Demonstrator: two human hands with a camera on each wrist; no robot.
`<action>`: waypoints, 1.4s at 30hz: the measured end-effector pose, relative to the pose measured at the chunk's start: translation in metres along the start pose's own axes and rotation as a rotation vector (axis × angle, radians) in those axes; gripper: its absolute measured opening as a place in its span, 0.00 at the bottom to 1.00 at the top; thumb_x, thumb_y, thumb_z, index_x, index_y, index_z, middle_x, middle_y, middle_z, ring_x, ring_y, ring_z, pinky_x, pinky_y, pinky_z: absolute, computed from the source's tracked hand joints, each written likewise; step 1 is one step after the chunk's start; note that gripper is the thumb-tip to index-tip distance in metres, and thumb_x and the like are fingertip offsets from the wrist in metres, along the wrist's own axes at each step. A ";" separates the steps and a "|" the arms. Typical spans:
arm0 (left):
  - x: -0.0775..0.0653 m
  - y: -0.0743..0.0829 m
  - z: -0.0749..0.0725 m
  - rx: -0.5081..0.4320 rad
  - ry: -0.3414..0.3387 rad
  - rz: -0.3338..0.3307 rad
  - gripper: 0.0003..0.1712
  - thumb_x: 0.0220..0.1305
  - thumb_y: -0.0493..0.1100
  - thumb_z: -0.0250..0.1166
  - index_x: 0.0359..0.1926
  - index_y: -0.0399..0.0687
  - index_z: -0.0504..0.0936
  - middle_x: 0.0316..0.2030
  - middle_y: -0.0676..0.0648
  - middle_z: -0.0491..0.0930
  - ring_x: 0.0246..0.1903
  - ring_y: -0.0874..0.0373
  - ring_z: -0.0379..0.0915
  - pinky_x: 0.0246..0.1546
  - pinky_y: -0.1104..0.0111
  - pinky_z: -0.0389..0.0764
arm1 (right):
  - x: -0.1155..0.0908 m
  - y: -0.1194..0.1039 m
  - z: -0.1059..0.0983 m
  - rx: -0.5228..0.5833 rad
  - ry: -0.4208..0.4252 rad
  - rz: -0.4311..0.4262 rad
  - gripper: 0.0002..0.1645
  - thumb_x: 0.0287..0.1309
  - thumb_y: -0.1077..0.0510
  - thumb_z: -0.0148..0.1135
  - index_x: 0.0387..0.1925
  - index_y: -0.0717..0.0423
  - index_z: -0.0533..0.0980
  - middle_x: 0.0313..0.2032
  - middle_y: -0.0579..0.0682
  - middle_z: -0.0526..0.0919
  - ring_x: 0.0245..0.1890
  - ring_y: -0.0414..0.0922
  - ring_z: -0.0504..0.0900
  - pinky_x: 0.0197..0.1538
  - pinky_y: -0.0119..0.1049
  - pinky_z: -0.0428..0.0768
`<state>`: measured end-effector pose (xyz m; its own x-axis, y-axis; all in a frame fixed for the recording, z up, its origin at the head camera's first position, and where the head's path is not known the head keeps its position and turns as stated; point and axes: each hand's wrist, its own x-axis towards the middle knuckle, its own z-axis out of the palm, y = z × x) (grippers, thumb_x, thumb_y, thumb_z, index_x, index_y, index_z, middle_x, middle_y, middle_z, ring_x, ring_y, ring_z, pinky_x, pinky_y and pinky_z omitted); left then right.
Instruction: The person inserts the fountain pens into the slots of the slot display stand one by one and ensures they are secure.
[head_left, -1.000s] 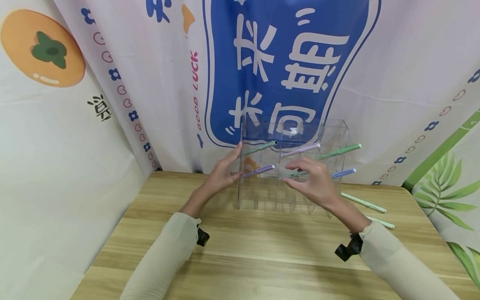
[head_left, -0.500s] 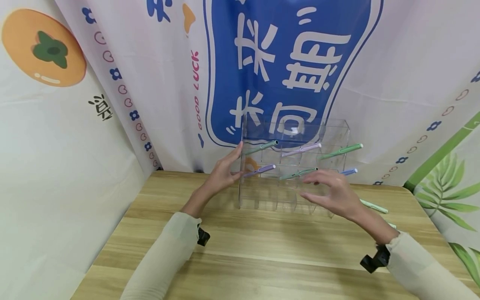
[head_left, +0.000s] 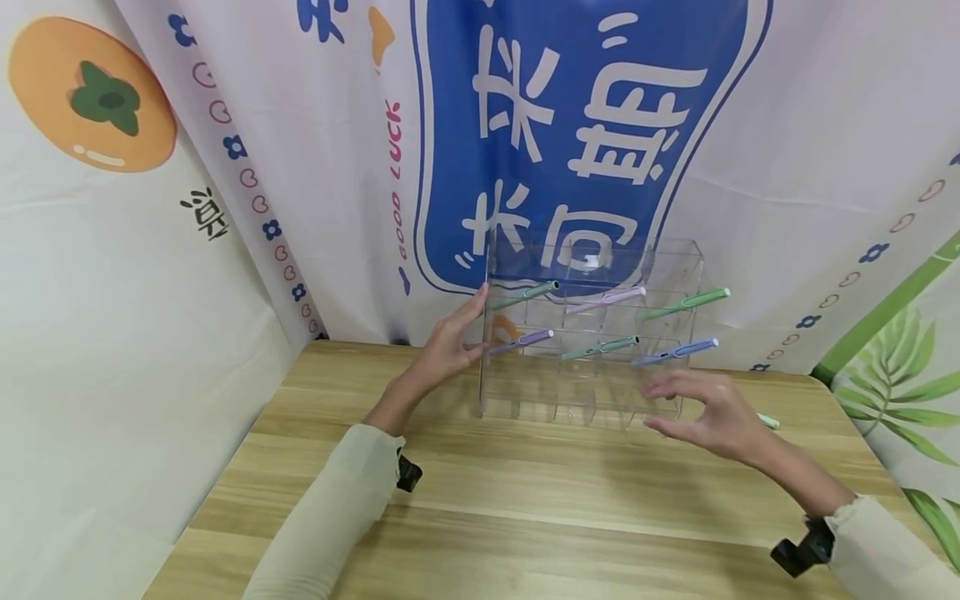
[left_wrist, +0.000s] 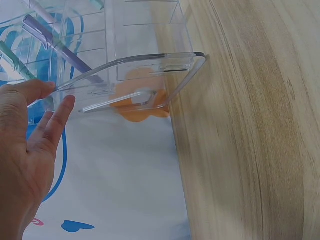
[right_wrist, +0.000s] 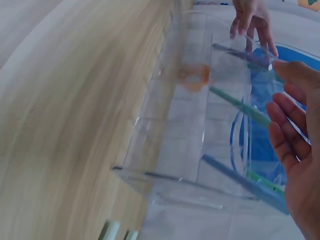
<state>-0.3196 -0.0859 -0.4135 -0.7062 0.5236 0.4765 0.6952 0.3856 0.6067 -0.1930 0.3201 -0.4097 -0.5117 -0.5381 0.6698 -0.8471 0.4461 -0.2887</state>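
A clear acrylic display rack (head_left: 536,407) with compartments stands at the back of the table. My left hand (head_left: 448,346) pinches its left side edge between thumb and fingers, seen closely in the left wrist view. In its upper row lean a dark-tipped green pen (head_left: 531,292), a lilac pen (head_left: 607,299) and a bright green pen (head_left: 688,303). The row below holds a purple pen (head_left: 522,341), a teal pen (head_left: 602,347) and a blue pen (head_left: 678,351). My right hand (head_left: 712,412), fingers parted and holding nothing, hovers before the rack's lower right corner.
A pale green pen (head_left: 768,421) lies on the wooden table (head_left: 525,517) right of the rack, partly hidden behind my right hand. Two pale pen ends (right_wrist: 110,231) show in the right wrist view. A printed curtain (head_left: 337,208) hangs close behind the rack.
My right hand has moved rightward and down, from in front of the teal pen to below the blue pen. The left hand stays on the rack's edge.
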 end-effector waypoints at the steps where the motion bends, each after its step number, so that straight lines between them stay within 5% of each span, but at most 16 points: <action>1: 0.000 0.000 0.000 -0.001 0.000 -0.003 0.58 0.57 0.18 0.71 0.83 0.36 0.50 0.83 0.43 0.46 0.81 0.45 0.49 0.43 0.73 0.89 | -0.003 0.000 -0.002 0.004 -0.011 0.006 0.21 0.46 0.61 0.85 0.45 0.50 0.88 0.43 0.47 0.92 0.41 0.43 0.89 0.52 0.19 0.83; 8: -0.001 0.001 -0.001 -0.015 -0.002 -0.005 0.58 0.57 0.17 0.71 0.83 0.36 0.50 0.83 0.43 0.46 0.82 0.45 0.49 0.42 0.73 0.90 | -0.025 0.002 -0.013 -0.009 -0.064 0.082 0.33 0.34 0.68 0.87 0.45 0.42 0.87 0.42 0.44 0.91 0.40 0.38 0.87 0.43 0.22 0.84; 21: -0.001 0.000 0.000 -0.008 -0.005 -0.008 0.58 0.58 0.17 0.71 0.83 0.36 0.50 0.83 0.43 0.46 0.82 0.46 0.48 0.36 0.71 0.89 | -0.062 0.024 -0.034 -0.054 -0.096 0.150 0.38 0.29 0.70 0.88 0.45 0.37 0.87 0.41 0.38 0.91 0.39 0.31 0.85 0.42 0.20 0.83; 33: 0.000 0.001 -0.001 -0.007 -0.007 -0.024 0.58 0.58 0.18 0.70 0.83 0.37 0.50 0.84 0.44 0.46 0.82 0.47 0.47 0.41 0.73 0.89 | -0.088 0.040 -0.048 -0.115 -0.104 0.273 0.30 0.33 0.68 0.88 0.41 0.41 0.89 0.39 0.39 0.91 0.39 0.28 0.83 0.41 0.19 0.81; 42: 0.000 0.000 -0.001 -0.003 -0.010 -0.020 0.59 0.58 0.18 0.71 0.83 0.37 0.49 0.84 0.43 0.46 0.82 0.46 0.47 0.46 0.70 0.90 | -0.109 0.054 -0.057 -0.164 -0.119 0.290 0.28 0.33 0.68 0.87 0.40 0.43 0.89 0.38 0.38 0.91 0.38 0.29 0.85 0.39 0.18 0.81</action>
<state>-0.3195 -0.0866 -0.4129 -0.7185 0.5236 0.4578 0.6806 0.3935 0.6181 -0.1748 0.4429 -0.4593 -0.7491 -0.4472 0.4887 -0.6344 0.6967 -0.3350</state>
